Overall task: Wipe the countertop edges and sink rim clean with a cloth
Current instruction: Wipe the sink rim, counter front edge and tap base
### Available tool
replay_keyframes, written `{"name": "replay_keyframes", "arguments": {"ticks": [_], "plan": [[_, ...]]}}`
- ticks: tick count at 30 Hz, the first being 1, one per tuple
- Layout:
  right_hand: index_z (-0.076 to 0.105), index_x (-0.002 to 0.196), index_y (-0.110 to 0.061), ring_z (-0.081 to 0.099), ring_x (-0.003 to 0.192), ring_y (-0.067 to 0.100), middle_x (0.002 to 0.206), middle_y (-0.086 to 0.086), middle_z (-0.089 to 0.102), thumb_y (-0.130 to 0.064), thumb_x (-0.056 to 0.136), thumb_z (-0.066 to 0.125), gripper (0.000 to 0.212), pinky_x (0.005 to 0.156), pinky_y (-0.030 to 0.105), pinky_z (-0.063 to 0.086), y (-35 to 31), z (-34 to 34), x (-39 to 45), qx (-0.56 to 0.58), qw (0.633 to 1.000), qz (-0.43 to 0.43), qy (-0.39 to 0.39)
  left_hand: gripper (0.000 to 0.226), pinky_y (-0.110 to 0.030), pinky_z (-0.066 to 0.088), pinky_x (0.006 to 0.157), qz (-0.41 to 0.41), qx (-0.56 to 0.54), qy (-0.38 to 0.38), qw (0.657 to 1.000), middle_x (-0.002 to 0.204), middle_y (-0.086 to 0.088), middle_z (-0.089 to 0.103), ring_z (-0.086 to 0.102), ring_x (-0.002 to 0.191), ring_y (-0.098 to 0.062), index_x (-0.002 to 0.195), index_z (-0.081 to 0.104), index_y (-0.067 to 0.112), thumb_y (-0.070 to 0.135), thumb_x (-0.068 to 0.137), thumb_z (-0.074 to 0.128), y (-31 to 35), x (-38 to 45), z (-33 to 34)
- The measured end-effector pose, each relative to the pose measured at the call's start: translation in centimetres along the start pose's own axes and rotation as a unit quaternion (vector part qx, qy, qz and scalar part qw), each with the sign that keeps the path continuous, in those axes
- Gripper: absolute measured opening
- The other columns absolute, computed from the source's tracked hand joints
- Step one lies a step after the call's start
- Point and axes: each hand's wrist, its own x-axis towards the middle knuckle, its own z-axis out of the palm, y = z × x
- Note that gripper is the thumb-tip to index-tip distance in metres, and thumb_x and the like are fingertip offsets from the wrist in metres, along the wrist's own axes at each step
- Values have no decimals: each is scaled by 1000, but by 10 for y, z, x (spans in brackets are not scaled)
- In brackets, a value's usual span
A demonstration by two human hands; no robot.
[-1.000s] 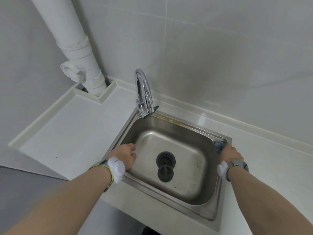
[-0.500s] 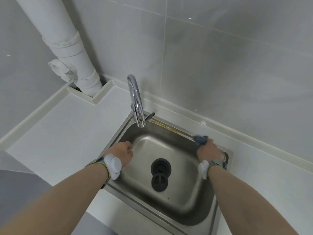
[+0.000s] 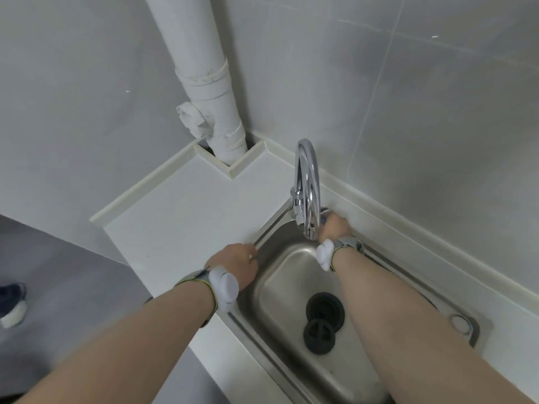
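Observation:
A steel sink is set into a white countertop. My right hand is on the sink's back rim, just behind the chrome faucet, and holds a blue cloth. Only a small bit of the cloth shows past my fingers. My left hand rests on the sink's left rim with its fingers curled over the edge. A black drain and a loose black strainer lie in the basin.
A white drain pipe comes down through a boxed notch in the counter's back corner. Grey tiled walls close in behind and to the left. A raised white lip runs along the wall. A shoe shows on the grey floor at left.
My right hand has slid with the cloth along the sink's back rim, from the far right corner leftwards to the faucet base. The left hand stayed on the left rim.

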Motion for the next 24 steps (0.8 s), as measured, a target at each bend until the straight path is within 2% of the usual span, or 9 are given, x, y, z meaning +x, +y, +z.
{"name": "replay_keyframes", "arguments": {"ticks": [2,4,8,11,14,19,21,24], "plan": [[64,114,-23,65,95,30,106,11,68,-6,90,47,33,85,34,53,-3,2,2,-1,1000,-8,2,33,-37,53,88,-11,-12,1,1000,120,4,63,62,100,-22,127,53,30,31,97,39,-3,0,-4],[63,108,-25,65,89,30,101,9,68,-15,87,50,26,82,39,55,2,0,0,-6,1000,1,5,34,-38,54,87,-12,-10,-3,1000,120,3,63,63,99,-22,128,53,30,31,97,39,-2,2,-4],[56,89,-15,64,79,28,92,9,65,-27,82,55,15,74,39,56,26,-14,-15,-60,998,17,-6,33,-38,54,88,-4,-2,-10,1000,118,1,63,62,99,-24,125,54,29,30,96,40,7,6,-1],[57,99,-13,64,87,31,99,12,64,-29,85,50,22,71,29,48,51,-23,-32,-82,997,8,6,34,-39,51,92,17,-3,-26,1000,123,0,61,60,107,-26,126,55,30,29,95,41,18,8,6],[55,105,-14,62,90,33,101,12,64,-29,85,50,26,67,29,40,73,-29,-47,-104,994,-3,22,33,-37,50,92,52,2,-21,998,122,1,61,59,109,-26,123,56,30,30,94,42,26,8,16],[54,108,-16,61,92,33,103,12,61,-34,87,48,27,71,31,42,85,-36,-57,-109,993,23,47,35,-34,49,92,89,7,-41,995,122,0,61,58,110,-24,127,54,27,33,94,43,32,11,25],[51,105,-15,60,91,33,102,12,60,-35,88,49,26,74,34,46,81,-33,-55,-88,994,36,49,35,-33,48,91,93,1,-46,995,122,0,61,58,111,-23,127,54,26,33,95,43,29,12,27],[48,101,-13,60,87,33,96,12,62,-29,89,53,21,69,33,45,66,-26,-48,-27,998,15,59,33,-32,49,90,93,-3,-42,995,118,-1,63,59,108,-24,124,56,25,32,95,45,20,13,28]]}}
